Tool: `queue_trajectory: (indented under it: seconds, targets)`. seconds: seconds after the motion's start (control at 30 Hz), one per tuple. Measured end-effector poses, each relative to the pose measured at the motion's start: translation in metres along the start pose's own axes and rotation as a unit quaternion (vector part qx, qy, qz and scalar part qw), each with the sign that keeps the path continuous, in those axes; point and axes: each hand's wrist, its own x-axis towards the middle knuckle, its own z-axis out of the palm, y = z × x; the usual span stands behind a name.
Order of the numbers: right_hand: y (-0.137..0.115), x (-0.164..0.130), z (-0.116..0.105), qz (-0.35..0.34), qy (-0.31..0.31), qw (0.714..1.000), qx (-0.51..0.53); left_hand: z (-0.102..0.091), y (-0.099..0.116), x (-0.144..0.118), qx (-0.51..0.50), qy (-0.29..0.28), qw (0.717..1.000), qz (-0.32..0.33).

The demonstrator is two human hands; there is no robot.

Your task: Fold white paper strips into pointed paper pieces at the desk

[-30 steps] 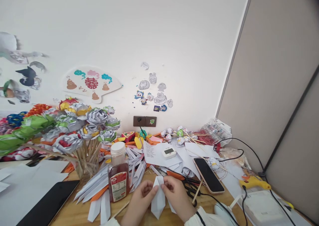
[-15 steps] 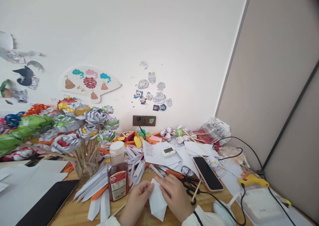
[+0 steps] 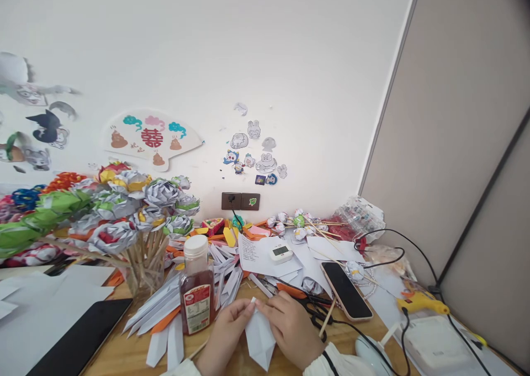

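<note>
Left hand and right hand both pinching folded white paper by its far end, paper at near centre over tabletop, bottle to left, phone farther right

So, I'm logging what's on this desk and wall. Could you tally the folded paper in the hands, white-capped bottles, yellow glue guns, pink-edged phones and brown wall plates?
Held folded paper: 1
White-capped bottle: 1
Yellow glue gun: 1
Pink-edged phone: 1
Brown wall plates: 2
Total: 6
</note>
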Motion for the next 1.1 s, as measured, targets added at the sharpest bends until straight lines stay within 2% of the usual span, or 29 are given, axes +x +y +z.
queue_trajectory:
  seconds: [0.13, 0.33, 0.47, 0.57, 0.63, 0.8, 1.0, 1.1]
  targets:
    - [0.001, 0.0, -0.001, 0.004, -0.003, 1.0, 0.013, 0.0, 0.001, -0.001, -0.054, -0.04, 0.998, -0.012]
    - [-0.003, -0.001, -0.006, 0.013, 0.019, 0.998, 0.062, -0.002, 0.0, 0.001, -0.026, -0.008, 0.999, -0.016]
    - [-0.003, 0.0, 0.001, 0.096, 0.054, 0.988, 0.109, -0.001, 0.002, 0.0, 0.011, -0.013, 1.0, -0.013]
    - [0.001, 0.0, 0.011, 0.162, 0.046, 0.981, 0.101, 0.001, 0.002, -0.003, 0.052, -0.026, 0.998, 0.014]
    - [0.002, 0.0, 0.015, 0.158, 0.036, 0.983, 0.085, 0.002, 0.001, -0.004, 0.079, -0.023, 0.996, 0.035]
    - [0.001, 0.0, 0.012, 0.096, 0.006, 0.993, 0.07, 0.003, -0.002, -0.006, 0.145, -0.019, 0.987, 0.067]
    - [0.002, -0.001, 0.009, 0.142, -0.001, 0.978, 0.15, 0.001, 0.003, -0.006, 0.158, 0.001, 0.985, 0.075]
    - [0.005, -0.001, 0.011, 0.158, 0.016, 0.969, 0.189, 0.001, 0.002, -0.006, 0.118, -0.033, 0.992, 0.027]
